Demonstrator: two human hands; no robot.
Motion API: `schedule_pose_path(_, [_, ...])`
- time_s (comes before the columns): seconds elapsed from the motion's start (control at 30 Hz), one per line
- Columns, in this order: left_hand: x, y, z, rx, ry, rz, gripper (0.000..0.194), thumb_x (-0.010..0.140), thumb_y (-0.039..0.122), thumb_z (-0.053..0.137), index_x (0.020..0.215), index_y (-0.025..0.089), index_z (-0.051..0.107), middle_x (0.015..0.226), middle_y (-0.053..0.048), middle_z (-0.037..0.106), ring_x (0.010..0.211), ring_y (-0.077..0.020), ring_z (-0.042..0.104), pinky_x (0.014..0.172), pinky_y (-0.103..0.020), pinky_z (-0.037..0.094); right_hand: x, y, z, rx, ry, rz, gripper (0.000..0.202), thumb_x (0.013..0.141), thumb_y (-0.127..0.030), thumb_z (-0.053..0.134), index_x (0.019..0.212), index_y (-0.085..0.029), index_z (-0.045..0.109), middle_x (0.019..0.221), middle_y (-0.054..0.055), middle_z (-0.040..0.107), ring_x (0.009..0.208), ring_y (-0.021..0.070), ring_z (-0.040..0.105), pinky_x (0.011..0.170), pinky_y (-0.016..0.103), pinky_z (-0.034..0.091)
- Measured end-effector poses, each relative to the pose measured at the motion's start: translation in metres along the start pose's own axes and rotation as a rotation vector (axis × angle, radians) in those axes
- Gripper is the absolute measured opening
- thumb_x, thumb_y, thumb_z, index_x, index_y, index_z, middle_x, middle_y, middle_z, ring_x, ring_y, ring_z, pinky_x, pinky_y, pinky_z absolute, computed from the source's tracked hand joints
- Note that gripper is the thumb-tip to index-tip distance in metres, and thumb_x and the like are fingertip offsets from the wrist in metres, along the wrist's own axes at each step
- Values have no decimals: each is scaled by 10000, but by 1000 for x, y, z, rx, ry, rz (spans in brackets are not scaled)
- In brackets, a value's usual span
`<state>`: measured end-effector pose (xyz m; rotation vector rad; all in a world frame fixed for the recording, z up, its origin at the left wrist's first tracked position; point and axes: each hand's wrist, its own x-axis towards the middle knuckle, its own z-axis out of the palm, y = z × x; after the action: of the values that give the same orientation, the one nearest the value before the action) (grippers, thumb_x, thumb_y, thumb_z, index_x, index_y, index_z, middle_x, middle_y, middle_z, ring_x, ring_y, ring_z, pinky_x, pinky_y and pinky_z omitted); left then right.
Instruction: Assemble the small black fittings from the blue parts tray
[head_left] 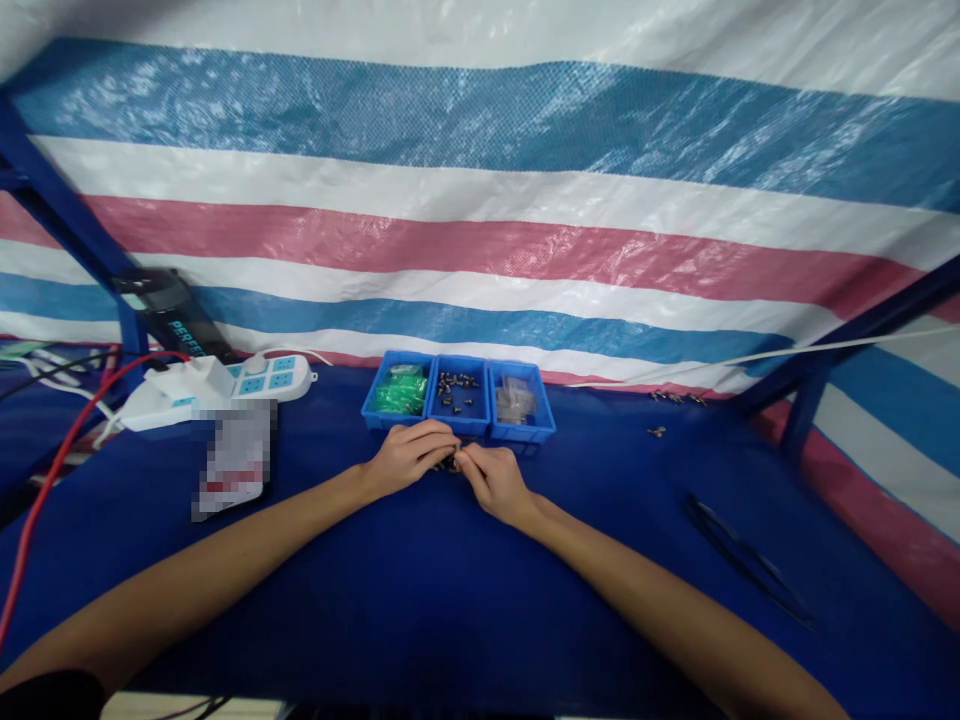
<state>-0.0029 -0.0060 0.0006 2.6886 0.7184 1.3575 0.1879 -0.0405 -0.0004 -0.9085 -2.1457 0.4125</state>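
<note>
My left hand (409, 458) and my right hand (496, 478) meet at the middle of the blue table, in front of three small blue bins. Both are closed, fingertips pinched together and almost touching. Small dark metal pieces (447, 464) show between and just under the fingers. What each hand grips is too small and too covered to name. The left bin (390, 420) holds green plastic packets (403, 391). In the middle bin (471, 420) lie several small screw-like metal parts (455, 381). Clear plastic bags (516, 402) fill part of the right bin (523, 434).
At the left are a phone (238, 455), a white power strip (298, 378), a red cable (56, 470) and a black bottle (176, 312). To the right lie loose metal parts (657, 432) and a dark strap-like item (742, 555). A striped sheet (480, 245) hangs behind.
</note>
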Motion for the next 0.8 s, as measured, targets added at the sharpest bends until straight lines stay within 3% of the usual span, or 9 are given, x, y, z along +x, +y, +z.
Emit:
schedule_pose_path(0.33, [3, 1, -1, 3, 20, 0, 124, 885, 212, 554, 924, 166, 662, 895, -50, 684, 789, -113, 652, 647, -188, 508, 5, -2, -5, 40, 30, 48, 332, 937, -294, 387, 652, -165, 499, 579, -18, 499, 512, 84, 455, 541, 202, 356])
schedule_pose_path(0.6, [3, 1, -1, 17, 42, -11, 118, 883, 210, 557, 921, 169, 661, 881, -48, 681, 786, -113, 647, 687, -207, 509, 5, -4, -5, 82, 153, 86, 200, 906, -325, 472, 830, -167, 567, 673, 0, 543, 591, 110, 506, 591, 229, 421])
schedule_pose_path(0.8, [3, 0, -1, 4, 52, -1, 106, 876, 196, 566, 923, 164, 656, 884, -48, 678, 782, -111, 643, 680, -198, 512, 4, 0, -2, 156, 228, 71, 171, 889, -289, 523, 1005, -171, 562, 873, 50, 561, 593, 100, 526, 584, 244, 468])
